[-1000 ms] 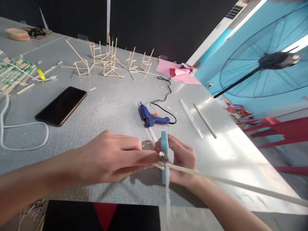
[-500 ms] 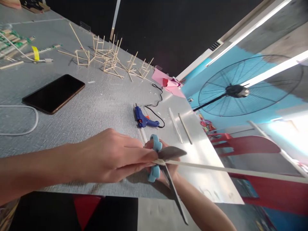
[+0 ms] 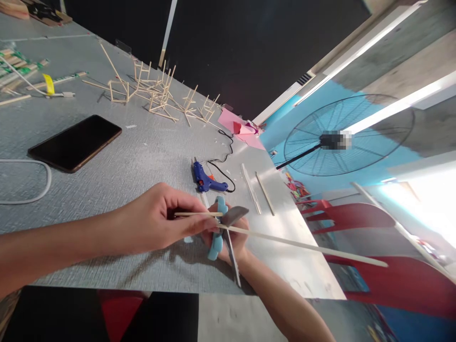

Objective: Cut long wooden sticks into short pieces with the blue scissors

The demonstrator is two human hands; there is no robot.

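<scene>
A long, thin, pale wooden stick [image 3: 299,243] is held above the near edge of the grey, textured bench [image 3: 156,166], and its free end is pointed to the right, past the bench edge. Near its left end it is crossed by the metal scissors with light blue handles [image 3: 233,216], whose blades are spread apart, one toward the far side and one toward the near side. By the left hand [image 3: 167,216] a short, thin, pale wooden stick [image 3: 195,214] is pinched, with the fingers clamped on it; whether the long stick is also gripped there cannot be told. By the right hand [image 3: 239,241] the scissors are held, with the fingers closed around the handles, though partly hidden by them.

Just beyond the hands, a dark blue glue gun [image 3: 200,179] is laid on the bench. To its right, a whitish, narrow strip [image 3: 251,190] and a thin, pale stick [image 3: 265,194] are placed side by side, apart. At the left, a black smartphone [image 3: 76,142] is seen near a looped white cable [image 3: 48,185]. Farther away, open frames of thin wooden sticks [image 3: 162,97] are stood, with pink sheets [image 3: 228,118] to their right.
</scene>
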